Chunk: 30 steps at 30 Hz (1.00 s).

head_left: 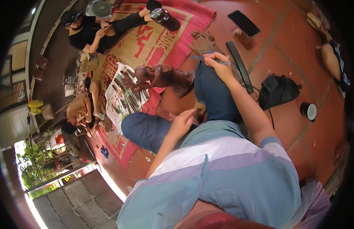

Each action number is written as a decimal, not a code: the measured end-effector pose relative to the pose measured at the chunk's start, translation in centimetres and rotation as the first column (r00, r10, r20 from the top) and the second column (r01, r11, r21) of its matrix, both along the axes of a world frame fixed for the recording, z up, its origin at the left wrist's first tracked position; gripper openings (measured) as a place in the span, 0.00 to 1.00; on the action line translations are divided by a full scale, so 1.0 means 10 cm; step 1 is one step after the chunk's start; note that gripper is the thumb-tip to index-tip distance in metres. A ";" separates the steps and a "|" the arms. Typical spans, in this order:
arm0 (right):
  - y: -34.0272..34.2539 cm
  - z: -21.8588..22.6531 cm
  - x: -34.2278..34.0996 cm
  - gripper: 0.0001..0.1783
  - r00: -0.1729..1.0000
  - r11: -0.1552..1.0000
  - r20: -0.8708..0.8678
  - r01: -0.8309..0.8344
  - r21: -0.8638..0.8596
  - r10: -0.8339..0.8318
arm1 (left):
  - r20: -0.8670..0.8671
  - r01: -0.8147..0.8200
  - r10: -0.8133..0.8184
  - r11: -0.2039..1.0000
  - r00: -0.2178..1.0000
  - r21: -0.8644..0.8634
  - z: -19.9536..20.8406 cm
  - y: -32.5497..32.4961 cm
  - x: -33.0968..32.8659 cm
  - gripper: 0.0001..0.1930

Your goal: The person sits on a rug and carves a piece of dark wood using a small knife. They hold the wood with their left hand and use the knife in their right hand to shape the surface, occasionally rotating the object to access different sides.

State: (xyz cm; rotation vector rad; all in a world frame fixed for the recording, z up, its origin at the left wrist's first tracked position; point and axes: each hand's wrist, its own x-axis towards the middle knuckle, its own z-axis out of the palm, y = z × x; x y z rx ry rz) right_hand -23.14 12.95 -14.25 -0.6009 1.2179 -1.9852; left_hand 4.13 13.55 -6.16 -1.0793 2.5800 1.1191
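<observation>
My right hand (219,65) is closed around a flat, dark grey strip-like tool (198,57) above my right knee. Its exact kind is unclear. Over my lap, my left hand (183,121) has its fingers stretched out and slightly blurred, with nothing visible in it. Ahead of my legs lies a reddish-brown carved wooden figure (161,76), its detailed end toward the left. Beside that end, a pale printed cloth (112,101) bears several slim carving tools (129,100). A rough brown piece of wood (203,42) sits beyond my right knee.
A red and tan mat (177,23) covers the tiled floor ahead, with a dark bottle (165,20) on it. To the right are a phone (243,23), a long dark bar (238,65), a black bag (278,91) and a cup (309,111). Other people sit at left and far right.
</observation>
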 end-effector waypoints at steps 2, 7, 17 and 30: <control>0.00 -0.03 -0.06 0.05 0.998 1.000 -0.058 0.004 -0.005 -0.005 | -0.189 -0.142 0.121 0.985 0.975 -0.103 0.34 -0.16 0.03 0.16; -0.04 -0.02 -0.03 0.04 0.997 0.999 0.065 -0.041 -0.024 0.043 | -0.534 -0.466 0.163 0.730 0.830 -0.501 1.04 -0.64 0.23 0.16; -0.05 0.05 -0.04 0.04 0.994 0.997 0.083 -0.072 0.041 0.068 | -0.729 -0.502 0.540 0.808 0.420 0.309 0.89 -1.14 0.20 0.36; -0.01 0.24 0.19 0.06 0.954 0.980 0.284 -0.041 -0.193 0.096 | -0.681 -0.373 0.616 0.786 0.397 0.493 0.57 -1.66 -0.12 0.15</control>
